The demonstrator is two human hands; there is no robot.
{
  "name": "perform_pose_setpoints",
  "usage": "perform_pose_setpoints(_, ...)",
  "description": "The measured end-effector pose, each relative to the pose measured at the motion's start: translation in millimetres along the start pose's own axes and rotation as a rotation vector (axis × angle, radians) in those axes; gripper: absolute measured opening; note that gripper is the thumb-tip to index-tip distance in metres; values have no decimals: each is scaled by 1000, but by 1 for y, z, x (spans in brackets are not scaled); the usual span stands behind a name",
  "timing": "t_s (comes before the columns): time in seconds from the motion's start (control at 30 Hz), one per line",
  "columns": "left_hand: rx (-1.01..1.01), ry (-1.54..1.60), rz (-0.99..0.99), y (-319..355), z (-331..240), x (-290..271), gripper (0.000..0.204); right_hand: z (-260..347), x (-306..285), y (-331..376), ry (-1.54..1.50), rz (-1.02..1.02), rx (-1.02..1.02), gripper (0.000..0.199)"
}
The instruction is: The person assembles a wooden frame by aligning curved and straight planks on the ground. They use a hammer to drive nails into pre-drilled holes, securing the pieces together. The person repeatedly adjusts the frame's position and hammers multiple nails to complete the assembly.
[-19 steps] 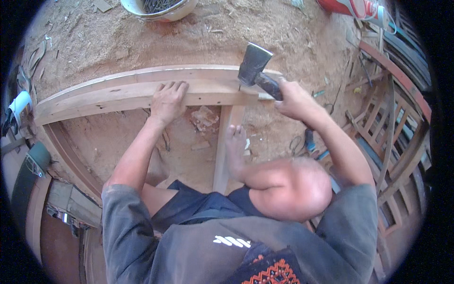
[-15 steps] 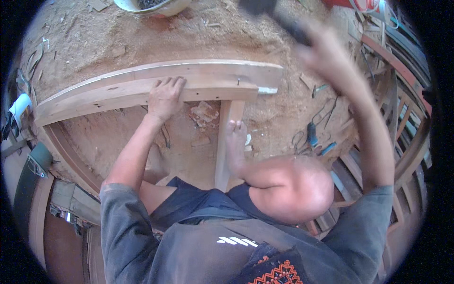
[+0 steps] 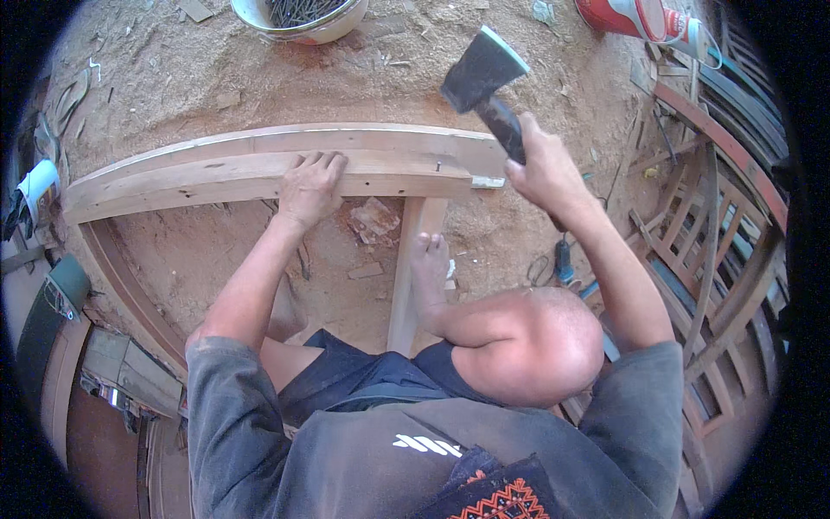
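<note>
Hatchet, dark-headed with a pale cutting edge, held up near the right end of a wooden beam, its head apart from the wood. Its edge faces away to the upper right, and its blunt back faces lower left. The person's right hand grips the handle, fingers curled closely around it; the handle's lower end shows below the fist.

The left hand lies on the middle of the beam, fingers bent over the top, side by side; whether the thumb presses underneath cannot be told. Near the beam's right end a nail stands up from the top face. A second board runs along the beam's far side, and a crosspiece comes back toward the person, beside a bare foot.

Beyond, on dusty ground, sits a pale bowl of nails. Slatted wooden pieces lie at the right, below a red bucket.
</note>
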State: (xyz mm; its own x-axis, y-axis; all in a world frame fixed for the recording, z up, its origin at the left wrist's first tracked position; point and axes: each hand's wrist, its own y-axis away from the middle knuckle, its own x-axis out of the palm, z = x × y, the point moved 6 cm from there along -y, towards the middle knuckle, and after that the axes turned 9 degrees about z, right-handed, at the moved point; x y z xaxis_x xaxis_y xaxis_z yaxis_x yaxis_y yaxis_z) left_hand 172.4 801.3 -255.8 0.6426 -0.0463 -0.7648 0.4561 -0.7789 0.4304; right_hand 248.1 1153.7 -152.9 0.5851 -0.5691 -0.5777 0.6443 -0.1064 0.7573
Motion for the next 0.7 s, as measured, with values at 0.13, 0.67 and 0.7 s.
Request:
perform_pose_setpoints(0.13,11,-8,31,-2,4,3,47,13,35,-1,167,373,35,42)
perform_pose_setpoints(0.67,-17,-14,14,0,5,3,50,24,0,18,247,404,67,41)
perform_pose_setpoints(0.7,1,4,19,-2,4,4,49,17,-10,16,154,266,15,45)
